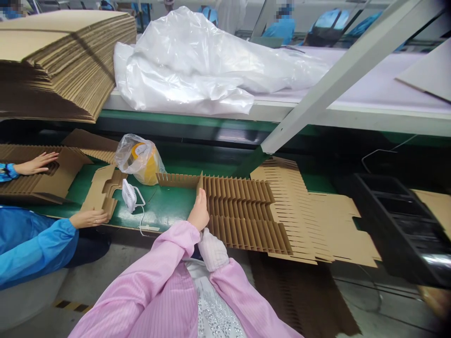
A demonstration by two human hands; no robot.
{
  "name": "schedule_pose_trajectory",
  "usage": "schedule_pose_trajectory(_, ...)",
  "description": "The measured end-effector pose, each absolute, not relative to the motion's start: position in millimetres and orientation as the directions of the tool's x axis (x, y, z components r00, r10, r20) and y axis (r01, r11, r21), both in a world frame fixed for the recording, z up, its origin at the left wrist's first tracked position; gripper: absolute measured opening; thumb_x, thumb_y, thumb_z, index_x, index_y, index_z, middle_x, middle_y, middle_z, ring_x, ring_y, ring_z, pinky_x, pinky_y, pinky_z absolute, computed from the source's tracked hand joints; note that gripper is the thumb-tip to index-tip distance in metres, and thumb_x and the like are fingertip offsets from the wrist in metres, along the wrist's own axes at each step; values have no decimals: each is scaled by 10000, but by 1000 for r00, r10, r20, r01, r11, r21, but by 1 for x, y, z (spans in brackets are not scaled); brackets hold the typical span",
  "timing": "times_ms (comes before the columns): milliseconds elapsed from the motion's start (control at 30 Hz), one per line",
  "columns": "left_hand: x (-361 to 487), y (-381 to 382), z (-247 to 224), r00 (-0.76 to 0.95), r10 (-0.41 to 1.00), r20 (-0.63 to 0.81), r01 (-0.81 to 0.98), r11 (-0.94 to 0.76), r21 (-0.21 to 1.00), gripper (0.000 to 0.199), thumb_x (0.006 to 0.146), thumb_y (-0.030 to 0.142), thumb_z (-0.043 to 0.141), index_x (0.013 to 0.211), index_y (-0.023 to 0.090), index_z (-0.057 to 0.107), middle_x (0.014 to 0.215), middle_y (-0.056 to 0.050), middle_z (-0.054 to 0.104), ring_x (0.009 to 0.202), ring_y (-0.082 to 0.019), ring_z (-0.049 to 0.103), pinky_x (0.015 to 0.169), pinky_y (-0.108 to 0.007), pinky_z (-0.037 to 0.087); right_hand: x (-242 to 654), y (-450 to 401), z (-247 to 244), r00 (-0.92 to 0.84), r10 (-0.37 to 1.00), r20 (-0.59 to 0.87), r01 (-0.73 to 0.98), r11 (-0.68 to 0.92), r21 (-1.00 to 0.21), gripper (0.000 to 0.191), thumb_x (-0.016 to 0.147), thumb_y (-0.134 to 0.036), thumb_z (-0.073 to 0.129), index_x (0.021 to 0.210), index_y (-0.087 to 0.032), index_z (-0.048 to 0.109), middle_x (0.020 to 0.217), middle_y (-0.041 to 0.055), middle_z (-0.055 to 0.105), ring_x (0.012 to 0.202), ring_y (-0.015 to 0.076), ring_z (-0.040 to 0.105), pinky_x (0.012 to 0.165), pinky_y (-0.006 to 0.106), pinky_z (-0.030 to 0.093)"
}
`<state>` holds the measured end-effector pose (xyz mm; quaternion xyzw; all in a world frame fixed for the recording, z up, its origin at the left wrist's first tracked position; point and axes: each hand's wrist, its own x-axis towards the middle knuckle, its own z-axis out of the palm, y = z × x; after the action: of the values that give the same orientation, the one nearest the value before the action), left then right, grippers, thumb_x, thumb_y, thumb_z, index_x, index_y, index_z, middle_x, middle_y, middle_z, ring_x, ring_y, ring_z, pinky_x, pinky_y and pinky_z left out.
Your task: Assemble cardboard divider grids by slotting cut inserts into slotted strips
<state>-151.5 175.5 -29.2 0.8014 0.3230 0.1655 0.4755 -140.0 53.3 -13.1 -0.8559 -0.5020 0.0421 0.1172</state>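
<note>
Nearest, the gloved right hand [213, 251] is beside the near left corner of the cardboard divider grid [243, 211]; its hidden fingers leave its grip unclear. Just beyond, the bare left hand [199, 212], fingers together, meets the grid's left end; whether it grips is unclear. Rightward from both hands, the grid seems mostly interlocked. Slotted cardboard sheets [292, 199] lie flat farther right; the far strip [178, 180] has unfilled slots leftward.

Four hands show: the person's own two, a bare left hand [199, 213] and a gloved right hand [213, 250], plus two hands of a co-worker [89, 218]. There are two slotted cardboard grids [239, 206], their slats too many to count, one tall cardboard stack [70, 61], one fan [129, 195], one small bag [123, 152], one plastic heap [197, 61] and one black rack [401, 211].
</note>
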Motion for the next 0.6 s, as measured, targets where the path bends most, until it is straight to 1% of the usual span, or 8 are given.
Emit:
schedule_pose_trajectory(67,-147,179,-34,709,700,-84,436,-342,833,930,674,-59,367,1509,138,6,1589,-117,20,1452,-255,12,1185,-483,137,-140,54,-6,478,878,22,860,-463,-213,252,912,-253,413,893,-125,629,507,21,596,467,182,619,408,214,257)
schedule_pose_trajectory(133,-143,182,-36,676,725,-136,513,-330,793,935,680,-44,389,1511,177,23,1588,-110,53,1449,-285,71,1151,-512,220,-141,52,5,487,873,13,860,-477,-180,305,911,-292,434,1037,-94,628,543,39,627,480,198,626,412,231,289)
schedule_pose_trajectory(233,-138,184,-34,652,733,-195,585,-322,744,934,693,-22,405,1512,209,19,1589,-105,23,1425,-296,206,1061,-465,380,-145,45,22,517,856,14,852,-513,-102,434,910,-401,458,1193,-100,590,594,61,658,501,208,634,435,249,351)
schedule_pose_trajectory(333,-138,186,-29,657,723,-214,617,-351,705,931,704,-2,403,1513,221,-2,1588,-96,-21,1360,-296,354,956,-411,470,-142,35,30,576,817,-31,812,-577,-90,450,911,-455,442,1224,-167,592,624,57,671,544,197,649,475,241,393)
schedule_pose_trajectory(400,-140,188,-24,667,704,-242,631,-362,686,930,711,6,395,1513,230,-21,1585,-88,-47,1267,-288,477,887,-374,502,-136,26,30,625,773,-104,757,-634,-159,427,921,-430,427,1235,-189,586,675,57,689,598,181,663,515,228,411)
schedule_pose_trajectory(467,-144,190,-19,682,679,-274,634,-361,683,931,715,5,387,1511,225,-45,1582,-88,-71,1176,-260,561,837,-328,512,-127,14,27,674,715,-185,660,-695,-284,420,920,-414,420,1247,-199,574,695,45,694,612,155,659,547,215,422)
schedule_pose_trajectory(533,-146,192,-15,689,664,-291,635,-361,683,934,715,-1,385,1508,206,-65,1579,-94,-87,1154,-240,580,829,-292,506,-115,-2,22,727,641,-247,501,-740,-448,430,910,-431,413,1249,-215,566,657,13,678,555,122,627,561,207,430)
schedule_pose_trajectory(600,-146,193,-14,687,664,-296,646,-372,666,937,716,2,386,1505,200,-78,1576,-87,-100,1191,-241,556,856,-285,496,-97,-22,14,783,555,-281,294,-728,-620,449,893,-468,406,1240,-230,564,613,-21,651,485,94,578,552,202,433)
